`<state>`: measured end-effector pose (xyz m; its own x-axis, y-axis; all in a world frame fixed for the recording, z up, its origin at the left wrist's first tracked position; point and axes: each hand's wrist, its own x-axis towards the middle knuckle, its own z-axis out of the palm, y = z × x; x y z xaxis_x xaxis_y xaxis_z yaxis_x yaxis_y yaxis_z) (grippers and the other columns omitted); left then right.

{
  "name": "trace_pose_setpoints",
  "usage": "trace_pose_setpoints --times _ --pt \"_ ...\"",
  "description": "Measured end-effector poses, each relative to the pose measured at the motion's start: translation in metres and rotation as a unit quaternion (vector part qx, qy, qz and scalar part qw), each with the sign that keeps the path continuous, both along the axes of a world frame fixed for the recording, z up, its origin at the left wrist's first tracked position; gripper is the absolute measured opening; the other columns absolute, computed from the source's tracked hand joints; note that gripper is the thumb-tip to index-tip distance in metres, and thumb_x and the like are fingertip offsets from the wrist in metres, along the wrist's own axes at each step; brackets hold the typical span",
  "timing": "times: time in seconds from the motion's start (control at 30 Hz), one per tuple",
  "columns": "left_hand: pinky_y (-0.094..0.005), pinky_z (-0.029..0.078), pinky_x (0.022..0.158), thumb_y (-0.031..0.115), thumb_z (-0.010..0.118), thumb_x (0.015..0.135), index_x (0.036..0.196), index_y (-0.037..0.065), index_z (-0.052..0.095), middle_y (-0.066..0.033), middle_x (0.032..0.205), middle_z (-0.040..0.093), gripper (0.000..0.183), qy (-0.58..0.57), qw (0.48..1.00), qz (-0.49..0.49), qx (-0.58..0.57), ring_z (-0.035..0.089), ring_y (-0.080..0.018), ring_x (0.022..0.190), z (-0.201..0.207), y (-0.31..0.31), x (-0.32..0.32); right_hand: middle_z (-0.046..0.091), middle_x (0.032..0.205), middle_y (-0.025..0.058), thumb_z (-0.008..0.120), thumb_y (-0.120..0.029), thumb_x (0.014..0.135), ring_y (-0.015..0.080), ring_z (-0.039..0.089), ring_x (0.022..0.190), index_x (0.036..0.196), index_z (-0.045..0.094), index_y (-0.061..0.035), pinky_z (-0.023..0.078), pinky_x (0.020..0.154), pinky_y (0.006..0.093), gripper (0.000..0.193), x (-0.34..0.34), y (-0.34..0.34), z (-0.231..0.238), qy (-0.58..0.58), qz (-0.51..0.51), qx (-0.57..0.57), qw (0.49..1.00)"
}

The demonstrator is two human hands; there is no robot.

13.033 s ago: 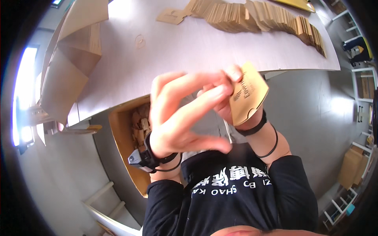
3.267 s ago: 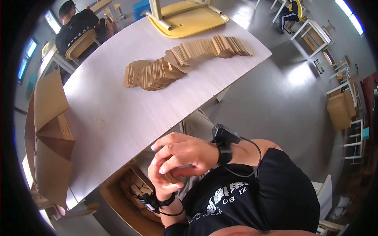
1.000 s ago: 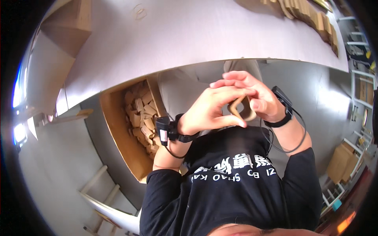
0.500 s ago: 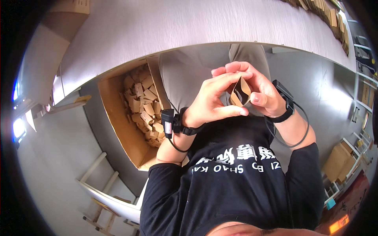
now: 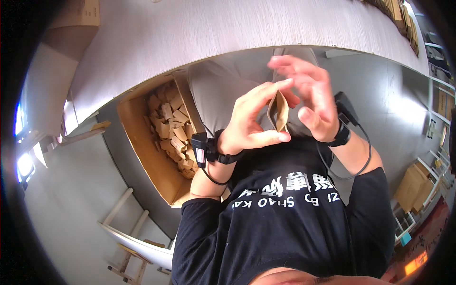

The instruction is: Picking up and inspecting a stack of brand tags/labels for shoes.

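Note:
My left hand is closed round a small brown cardboard sleeve, with the thumb on its near end and the fingers along its left side. The sleeve's open end faces up and gapes in a narrow pointed shape. Just to the right, my right hand has its fingers spread and holds nothing; its fingertips are smeared by motion. Left of my lap, a large cardboard box contains many small curled brown cardboard pieces.
A pale grey table curves across the far side, with a row of flat brown cardboard pieces at its far right. Another carton stands at the far left. White-framed racks and a brown carton are on the right.
My right hand has come off the cardboard sleeve and opened, its fingers lifting away. The sleeve has shifted slightly left in my left hand.

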<state>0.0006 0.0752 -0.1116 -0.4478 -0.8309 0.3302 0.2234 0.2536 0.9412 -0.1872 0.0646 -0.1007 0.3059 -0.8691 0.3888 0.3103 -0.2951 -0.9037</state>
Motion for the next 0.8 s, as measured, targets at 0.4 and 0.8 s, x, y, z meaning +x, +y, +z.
trace_pose_setpoints --times 0.4,0.8 --pt "-0.0357 0.054 0.090 0.032 0.092 0.074 0.142 0.001 0.054 -0.0163 0.126 0.067 0.083 0.021 1.000 0.008 -0.016 0.068 -0.0260 0.106 0.026 -0.026 -0.004 0.064 0.132 0.0222 0.070 -0.038 0.096 0.0521 0.046 0.135 0.093 0.067 -0.0151 0.040 0.108 0.0611 0.023 -0.024 -0.050 0.068 0.256 0.019 -0.263 0.930" --pt "-0.0308 0.050 0.075 0.038 0.088 0.081 0.139 0.007 0.036 -0.0092 0.102 0.059 0.083 0.170 0.980 0.105 -0.016 0.059 -0.0154 0.085 0.022 -0.026 -0.023 0.063 0.134 0.0210 0.068 -0.039 0.098 0.0504 0.048 0.135 0.098 0.069 -0.0117 0.040 0.109 0.0596 0.027 -0.007 -0.055 0.063 0.210 -0.017 -0.316 0.925"
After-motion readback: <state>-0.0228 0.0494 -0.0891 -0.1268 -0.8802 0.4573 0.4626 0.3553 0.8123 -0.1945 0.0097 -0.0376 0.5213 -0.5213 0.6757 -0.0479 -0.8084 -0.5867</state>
